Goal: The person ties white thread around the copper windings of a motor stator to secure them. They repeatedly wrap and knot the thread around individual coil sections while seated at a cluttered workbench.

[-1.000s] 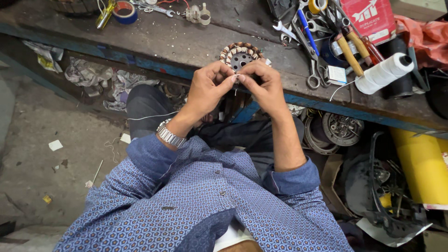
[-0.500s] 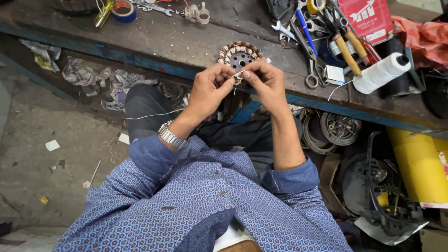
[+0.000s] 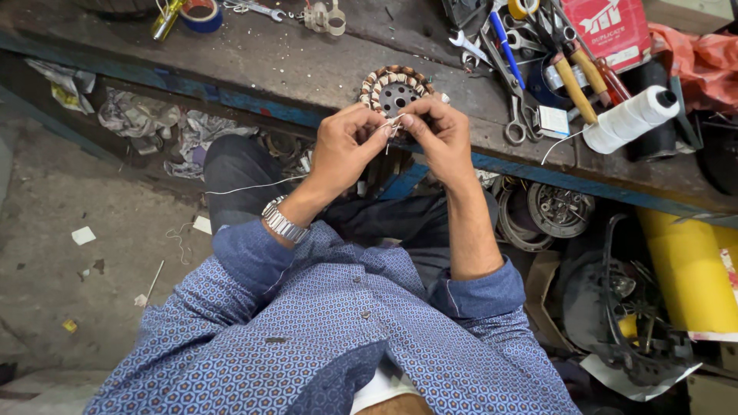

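Note:
My left hand (image 3: 344, 147) and my right hand (image 3: 434, 132) meet fingertip to fingertip just in front of a round stator (image 3: 393, 89) with copper-coloured windings, which rests on the workbench (image 3: 292, 65). Both hands pinch a thin white thread (image 3: 393, 125) between thumb and fingers. A strand of white thread (image 3: 250, 187) trails away to the left below my left wrist, which wears a metal watch. A white thread spool (image 3: 630, 118) lies to the right on the bench, its loose end hanging at the bench edge.
Pliers, scissors, spanners and screwdrivers (image 3: 530, 61) are piled at the back right beside a red box (image 3: 613, 31). A roll of blue tape (image 3: 201, 14) sits far left. Under the bench lie rags (image 3: 154, 123), coils, motor parts (image 3: 557, 209) and a yellow roll (image 3: 688, 269).
My two hands have stayed together at the stator, with small finger movements on the thread. The view has shifted slightly.

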